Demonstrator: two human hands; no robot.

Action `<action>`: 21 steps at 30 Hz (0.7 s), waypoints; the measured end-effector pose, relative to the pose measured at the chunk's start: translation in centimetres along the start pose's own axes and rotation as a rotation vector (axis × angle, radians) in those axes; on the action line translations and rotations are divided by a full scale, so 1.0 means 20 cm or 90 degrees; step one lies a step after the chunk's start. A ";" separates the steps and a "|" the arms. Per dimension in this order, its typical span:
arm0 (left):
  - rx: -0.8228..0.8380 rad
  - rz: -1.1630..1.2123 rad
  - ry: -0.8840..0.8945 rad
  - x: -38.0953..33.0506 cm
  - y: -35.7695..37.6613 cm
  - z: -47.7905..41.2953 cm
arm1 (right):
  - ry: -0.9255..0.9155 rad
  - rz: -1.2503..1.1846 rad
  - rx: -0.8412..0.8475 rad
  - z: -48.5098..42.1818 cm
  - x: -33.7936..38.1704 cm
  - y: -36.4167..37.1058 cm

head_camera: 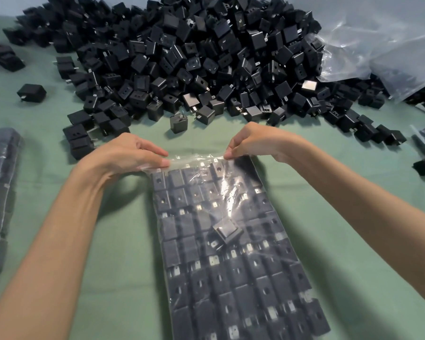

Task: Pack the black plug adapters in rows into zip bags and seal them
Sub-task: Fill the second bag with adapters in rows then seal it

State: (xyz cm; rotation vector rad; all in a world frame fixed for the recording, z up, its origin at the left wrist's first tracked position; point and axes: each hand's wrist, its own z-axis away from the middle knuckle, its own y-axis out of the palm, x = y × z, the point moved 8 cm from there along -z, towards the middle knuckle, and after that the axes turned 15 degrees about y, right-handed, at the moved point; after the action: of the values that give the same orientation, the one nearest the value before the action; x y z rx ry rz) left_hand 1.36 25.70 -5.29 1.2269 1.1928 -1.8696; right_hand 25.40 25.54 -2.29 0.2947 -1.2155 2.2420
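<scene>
While a green table (123,241) spreads under everything, a big pile (194,57) of black adapters fills its far side. Nearer, a clear zip bag (221,266) lies flat, packed with adapters in rows. The left hand (130,153) pinches the bag's top strip at its left end, and the right hand (253,141) pinches the right end. One adapter (227,229) sits askew across the rows.

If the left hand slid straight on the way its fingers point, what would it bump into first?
Probably the right hand, which pinches the same top edge of the zip bag; the left hand points along it.
</scene>
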 end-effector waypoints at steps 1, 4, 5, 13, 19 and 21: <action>0.017 0.017 -0.004 0.00 0.01 0.00 | -0.005 0.006 0.011 0.01 0.00 -0.01; 0.039 -0.056 0.015 -0.03 0.03 0.00 | -0.008 0.010 0.050 0.02 0.02 0.01; 0.034 -0.061 0.022 -0.05 0.04 0.00 | -0.010 0.012 0.048 0.02 0.02 0.02; 0.010 -0.037 0.020 -0.06 0.06 0.00 | -0.026 0.053 0.023 0.01 0.10 0.05; -0.027 -0.046 0.019 -0.06 0.07 0.00 | -0.016 0.030 -0.004 0.00 0.09 0.08; -0.035 -0.052 0.014 -0.06 0.06 0.00 | -0.034 0.043 -0.020 0.00 0.10 0.08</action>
State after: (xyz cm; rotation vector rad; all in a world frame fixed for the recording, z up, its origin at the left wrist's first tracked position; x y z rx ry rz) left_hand 2.88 25.18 -4.70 1.1881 1.3152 -1.8743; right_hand 22.80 25.61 -2.49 0.3076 -1.3061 2.2831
